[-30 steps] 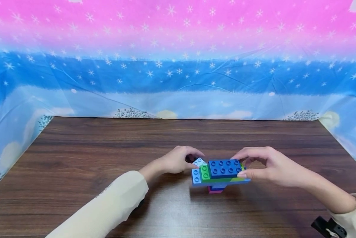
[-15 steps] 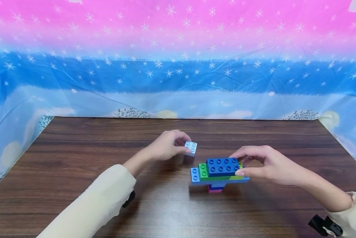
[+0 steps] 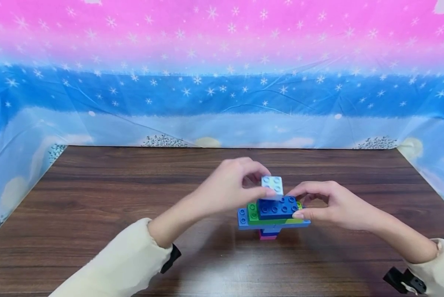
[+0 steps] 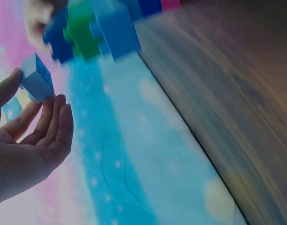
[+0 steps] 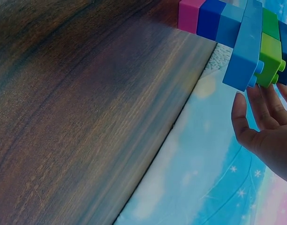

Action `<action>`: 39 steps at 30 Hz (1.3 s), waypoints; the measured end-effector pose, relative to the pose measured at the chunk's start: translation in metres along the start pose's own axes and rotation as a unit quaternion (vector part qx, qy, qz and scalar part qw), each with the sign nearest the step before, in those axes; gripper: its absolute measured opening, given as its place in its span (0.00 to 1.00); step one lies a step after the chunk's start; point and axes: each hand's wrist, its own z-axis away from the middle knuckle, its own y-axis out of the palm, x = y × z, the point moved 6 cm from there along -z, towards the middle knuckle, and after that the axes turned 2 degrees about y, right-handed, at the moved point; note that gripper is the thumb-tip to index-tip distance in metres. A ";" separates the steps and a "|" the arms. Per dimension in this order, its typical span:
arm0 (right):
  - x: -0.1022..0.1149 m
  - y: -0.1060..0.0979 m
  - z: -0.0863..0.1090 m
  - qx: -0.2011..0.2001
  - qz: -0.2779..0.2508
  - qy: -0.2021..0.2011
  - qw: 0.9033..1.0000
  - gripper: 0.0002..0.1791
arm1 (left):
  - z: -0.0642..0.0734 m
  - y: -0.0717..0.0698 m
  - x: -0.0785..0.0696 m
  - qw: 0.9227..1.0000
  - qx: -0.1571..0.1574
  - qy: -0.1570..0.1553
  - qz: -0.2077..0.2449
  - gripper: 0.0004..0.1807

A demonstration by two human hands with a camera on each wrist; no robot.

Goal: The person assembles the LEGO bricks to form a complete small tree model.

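My left hand (image 3: pixel 233 185) pinches a small light blue toy building brick (image 3: pixel 273 185) between thumb and fingers, studs up. The brick is just above the left part of a dark blue brick (image 3: pixel 284 209); the left wrist view shows a gap below the light blue brick (image 4: pixel 38 78). The dark blue brick tops a stack with a green brick (image 3: pixel 252 212), a lime brick (image 5: pixel 269 55) and a long blue brick (image 3: pixel 243 218). Narrower blue bricks and a pink brick (image 3: pixel 268 237) form its base. My right hand (image 3: pixel 337 206) holds the stack's right end, thumb in front, fingers behind.
The stack stands on a dark wood-grain table (image 3: pixel 114 198). A pink and blue snowflake cloth (image 3: pixel 207 90) hangs along the table's back and sides. Black straps (image 3: pixel 403 280) show at both sleeves.
My left hand carried the light blue brick away from behind the stack's left end, up and leftward, then right to over the dark blue brick. My right hand stayed nearly still.
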 end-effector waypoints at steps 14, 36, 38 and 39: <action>0.001 0.002 0.001 -0.021 0.024 -0.012 0.999 0.14 | 0.006 0.024 -0.007 1.000 0.015 -0.002 -0.016 0.16; 0.002 0.002 0.002 -0.016 0.020 -0.018 1.000 0.15 | 0.008 0.029 -0.003 1.000 0.010 0.009 0.013 0.16; 0.002 0.002 0.002 -0.015 0.019 -0.013 1.000 0.15 | 0.010 0.030 -0.001 1.000 0.005 0.010 0.020 0.16; 0.002 0.002 0.002 -0.016 0.018 -0.011 1.000 0.15 | 0.010 0.030 -0.001 1.000 0.003 0.011 0.025 0.16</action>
